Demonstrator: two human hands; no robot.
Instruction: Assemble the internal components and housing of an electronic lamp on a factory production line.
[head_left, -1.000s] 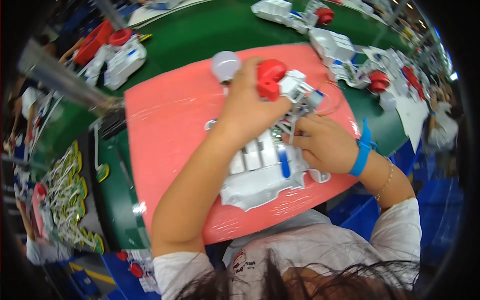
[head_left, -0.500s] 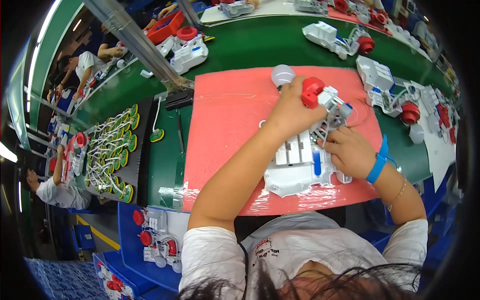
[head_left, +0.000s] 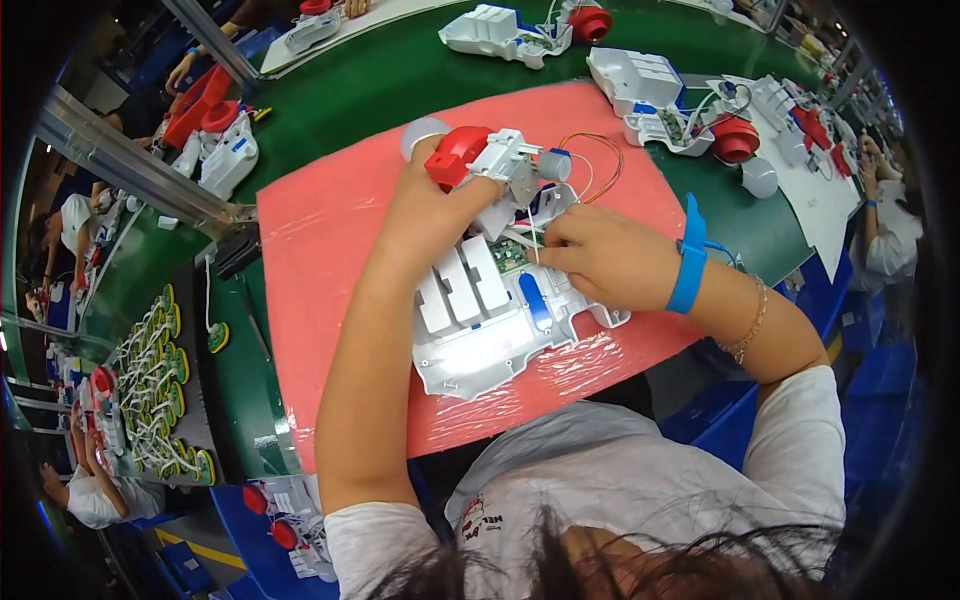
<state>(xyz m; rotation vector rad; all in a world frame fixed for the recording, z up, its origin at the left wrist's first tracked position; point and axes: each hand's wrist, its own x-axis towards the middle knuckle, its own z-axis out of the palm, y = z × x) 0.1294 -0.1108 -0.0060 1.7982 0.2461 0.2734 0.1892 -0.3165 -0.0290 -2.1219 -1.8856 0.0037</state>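
A white plastic housing [head_left: 470, 360] with raised block-shaped compartments and a blue strip [head_left: 535, 300] lies on the pink mat [head_left: 330, 290]. My left hand [head_left: 430, 215] is closed around a red and white part [head_left: 462, 152] with a small metal cylinder, tilted up above the housing's far end. A pale translucent dome [head_left: 422, 134] shows beyond its fingers. My right hand [head_left: 610, 258], a blue strap on its wrist, pinches at a thin white wire [head_left: 537, 232] beside the green circuit board [head_left: 508, 256]. Its fingertips partly hide the wire's end. Orange and brown wires loop across the mat.
Similar white and red assemblies [head_left: 640, 85] stand on the green bench beyond and to the right. At left, a black tray [head_left: 200, 370] holds rows of small green boards with white wires. A metal post [head_left: 130, 165] rises at upper left. Other people work nearby.
The view has turned and shifted, so mat, housing and hands appear further left and rotated. Both hands keep their places at the housing; the left still grips the red and white part.
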